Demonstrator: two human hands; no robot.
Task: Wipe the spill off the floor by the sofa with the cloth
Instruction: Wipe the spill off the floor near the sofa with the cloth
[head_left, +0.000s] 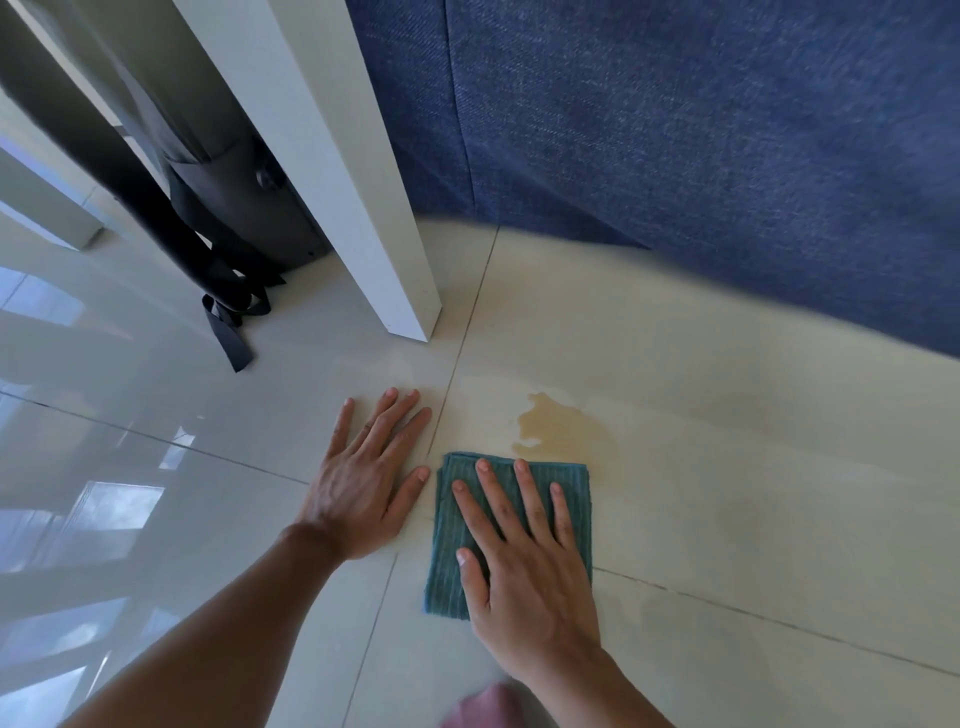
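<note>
Here the right hand presses flat, fingers spread, on the teal cloth on the floor. The tan spill lies just beyond at 12 o'clock, by the blue sofa. At 9 o'clock the left hand rests open on bare tile.

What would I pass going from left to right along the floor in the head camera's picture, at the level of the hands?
Left hand flat on the bare tile, then the teal cloth, then the right hand pressing down on the cloth. The tan spill lies just beyond the cloth's far edge.
</note>
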